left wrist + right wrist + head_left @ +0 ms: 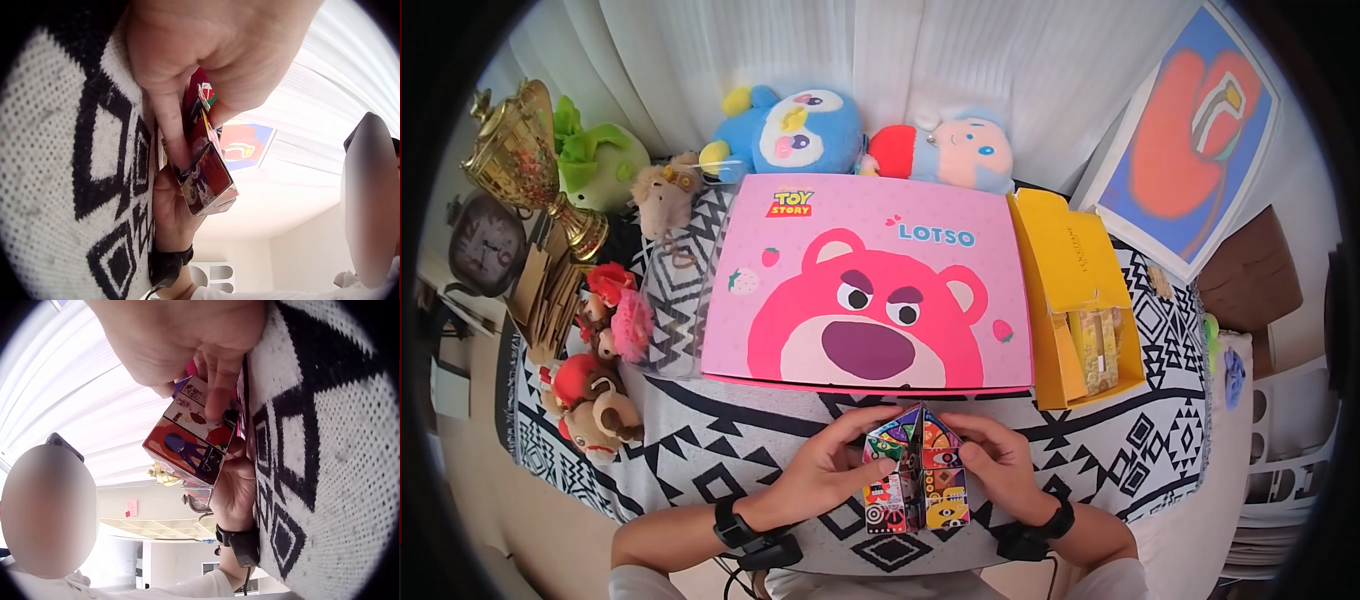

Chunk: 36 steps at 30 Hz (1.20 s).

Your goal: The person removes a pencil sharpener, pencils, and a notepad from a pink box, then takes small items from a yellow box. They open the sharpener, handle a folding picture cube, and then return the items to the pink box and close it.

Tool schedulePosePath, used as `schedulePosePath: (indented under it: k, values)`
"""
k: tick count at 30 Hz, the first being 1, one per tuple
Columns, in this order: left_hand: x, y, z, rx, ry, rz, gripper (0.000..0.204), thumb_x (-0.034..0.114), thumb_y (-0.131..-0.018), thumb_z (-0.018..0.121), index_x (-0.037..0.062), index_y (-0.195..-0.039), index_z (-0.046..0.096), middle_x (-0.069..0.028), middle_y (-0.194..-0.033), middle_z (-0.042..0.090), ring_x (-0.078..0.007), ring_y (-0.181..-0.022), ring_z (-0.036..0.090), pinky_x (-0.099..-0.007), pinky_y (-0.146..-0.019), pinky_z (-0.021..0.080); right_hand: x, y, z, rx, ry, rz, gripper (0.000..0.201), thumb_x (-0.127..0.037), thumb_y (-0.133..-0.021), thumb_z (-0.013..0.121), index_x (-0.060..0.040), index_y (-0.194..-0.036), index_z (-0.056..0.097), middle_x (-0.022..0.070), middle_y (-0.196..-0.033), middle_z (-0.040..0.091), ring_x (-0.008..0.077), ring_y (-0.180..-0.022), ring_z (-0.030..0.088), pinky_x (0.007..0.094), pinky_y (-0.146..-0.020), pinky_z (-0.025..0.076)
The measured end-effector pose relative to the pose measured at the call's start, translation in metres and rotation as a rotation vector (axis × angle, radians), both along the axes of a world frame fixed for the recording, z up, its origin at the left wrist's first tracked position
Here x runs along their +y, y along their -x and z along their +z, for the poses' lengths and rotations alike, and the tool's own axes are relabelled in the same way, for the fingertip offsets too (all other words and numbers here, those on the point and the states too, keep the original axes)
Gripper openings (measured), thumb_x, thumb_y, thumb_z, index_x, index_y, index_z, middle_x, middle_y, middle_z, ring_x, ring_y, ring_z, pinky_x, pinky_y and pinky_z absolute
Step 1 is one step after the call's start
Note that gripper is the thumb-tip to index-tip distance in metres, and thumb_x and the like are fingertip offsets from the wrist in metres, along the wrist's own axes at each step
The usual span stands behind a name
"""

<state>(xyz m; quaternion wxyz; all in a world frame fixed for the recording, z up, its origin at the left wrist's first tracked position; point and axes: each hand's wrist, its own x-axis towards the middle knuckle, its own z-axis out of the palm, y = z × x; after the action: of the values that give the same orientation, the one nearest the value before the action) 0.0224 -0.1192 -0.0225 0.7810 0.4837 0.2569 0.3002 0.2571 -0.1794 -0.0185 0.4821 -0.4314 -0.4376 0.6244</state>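
A folding cube puzzle (946, 487) covered in colourful printed pictures is held between both hands, just above the patterned cloth. It stands unfolded into two columns with a gap down the middle and pointed tops. My left hand (836, 465) grips its left side, thumb on the front face and fingers behind the upper edge. On the other side my right hand (998, 468) grips the right column, its thumb at the side. In the left wrist view, a finger reaches against the printed block (209, 180). The right wrist view shows fingertips on the puzzle's printed face (187, 434).
Beyond the hands lies a large pink Lotso box (870, 290), with an opened yellow box (1090, 300) to its right. Plush toys (800, 130) line the back. A gold trophy (530, 160) and small dolls (600, 405) stand left on the black-and-white cloth (730, 450).
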Motion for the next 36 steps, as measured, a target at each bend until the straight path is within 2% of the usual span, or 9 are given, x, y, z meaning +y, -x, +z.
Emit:
schedulePosePath:
  k: [7, 16, 19, 22, 24, 31, 33, 34, 36]
  values:
    - [0.000, 0.000, -0.001, 0.005, -0.008, -0.006, 0.055, 0.000, -0.090, 0.062, 0.0040, -0.140, 0.038, -0.0078, -0.136, 0.046, -0.0140, -0.106, 0.059, -0.0248, -0.083, 0.055, 0.000, -0.001, 0.003, -0.010, 0.017, 0.025, 0.041, -0.010, -0.095, 0.060, 0.0012, -0.133, 0.049, 0.0111, -0.124, 0.059, 0.0143, -0.107, 0.059, 0.0277, -0.090, 0.049]
    - [0.002, 0.002, 0.002, -0.024, 0.079, -0.028, 0.055, 0.003, -0.092, 0.061, 0.0005, -0.141, 0.035, -0.0116, -0.129, 0.048, -0.0160, -0.106, 0.059, -0.0271, -0.083, 0.056, 0.001, 0.003, 0.007, -0.070, 0.129, 0.010, 0.038, -0.016, -0.098, 0.055, -0.0006, -0.133, 0.050, 0.0097, -0.116, 0.062, 0.0116, -0.101, 0.060, 0.0260, -0.083, 0.051]
    - [0.003, 0.003, 0.005, -0.077, 0.215, -0.066, 0.054, 0.001, -0.092, 0.059, 0.0003, -0.140, 0.035, -0.0115, -0.124, 0.049, -0.0170, -0.106, 0.059, -0.0284, -0.083, 0.056, 0.002, 0.004, 0.007, -0.149, 0.093, -0.024, 0.037, -0.016, -0.098, 0.055, -0.0004, -0.131, 0.052, 0.0091, -0.116, 0.063, 0.0105, -0.101, 0.059, 0.0255, -0.084, 0.050]
    - [0.002, 0.002, 0.002, -0.041, 0.130, -0.060, 0.052, -0.001, -0.092, 0.058, 0.0002, -0.139, 0.035, -0.0114, -0.121, 0.050, -0.0173, -0.105, 0.060, -0.0291, -0.082, 0.057, 0.001, 0.003, 0.006, -0.246, 0.025, -0.019, 0.035, -0.014, -0.098, 0.055, 0.0002, -0.130, 0.053, 0.0085, -0.116, 0.063, 0.0095, -0.102, 0.059, 0.0251, -0.087, 0.049]
    - [0.002, 0.001, 0.002, -0.017, 0.099, -0.059, 0.052, -0.003, -0.091, 0.058, 0.0001, -0.138, 0.037, -0.0104, -0.121, 0.050, -0.0154, -0.104, 0.059, -0.0272, -0.084, 0.055, 0.001, 0.004, 0.008, -0.171, 0.045, -0.012, 0.034, -0.012, -0.097, 0.055, 0.0003, -0.129, 0.055, 0.0083, -0.117, 0.062, 0.0095, -0.103, 0.059, 0.0246, -0.089, 0.048]
    - [-0.001, 0.000, -0.004, 0.005, -0.012, -0.020, 0.052, -0.005, -0.089, 0.061, 0.0005, -0.137, 0.040, -0.0079, -0.119, 0.054, -0.0133, -0.108, 0.055, -0.0282, -0.091, 0.050, 0.001, 0.003, 0.010, -0.133, 0.018, 0.015, 0.036, -0.011, -0.097, 0.056, 0.0002, -0.130, 0.053, 0.0081, -0.118, 0.061, 0.0104, -0.100, 0.059, 0.0246, -0.087, 0.048]
    - [-0.001, 0.000, -0.004, 0.024, -0.101, 0.009, 0.051, -0.004, -0.089, 0.062, 0.0002, -0.136, 0.043, -0.0083, -0.119, 0.055, -0.0147, -0.110, 0.054, -0.0298, -0.093, 0.049, 0.000, 0.003, 0.010, -0.057, 0.049, 0.034, 0.036, -0.011, -0.097, 0.056, 0.0004, -0.130, 0.053, 0.0069, -0.115, 0.061, 0.0083, -0.095, 0.059, 0.0232, -0.080, 0.049]
    - [-0.001, 0.000, -0.004, 0.025, -0.100, 0.008, 0.051, -0.004, -0.089, 0.062, 0.0002, -0.136, 0.043, -0.0083, -0.119, 0.055, -0.0147, -0.110, 0.054, -0.0298, -0.093, 0.049, 0.000, 0.003, 0.012, -0.057, 0.050, 0.033, 0.036, -0.011, -0.097, 0.056, 0.0004, -0.130, 0.053, 0.0069, -0.115, 0.061, 0.0083, -0.095, 0.059, 0.0232, -0.080, 0.049]
    - [-0.001, 0.000, -0.005, 0.035, -0.112, 0.037, 0.050, -0.004, -0.088, 0.063, -0.0006, -0.135, 0.045, -0.0094, -0.123, 0.055, -0.0149, -0.113, 0.053, -0.0298, -0.095, 0.048, 0.001, 0.004, 0.015, -0.099, 0.070, 0.036, 0.035, -0.013, -0.098, 0.055, 0.0000, -0.131, 0.052, 0.0060, -0.109, 0.062, 0.0066, -0.087, 0.058, 0.0212, -0.072, 0.049]
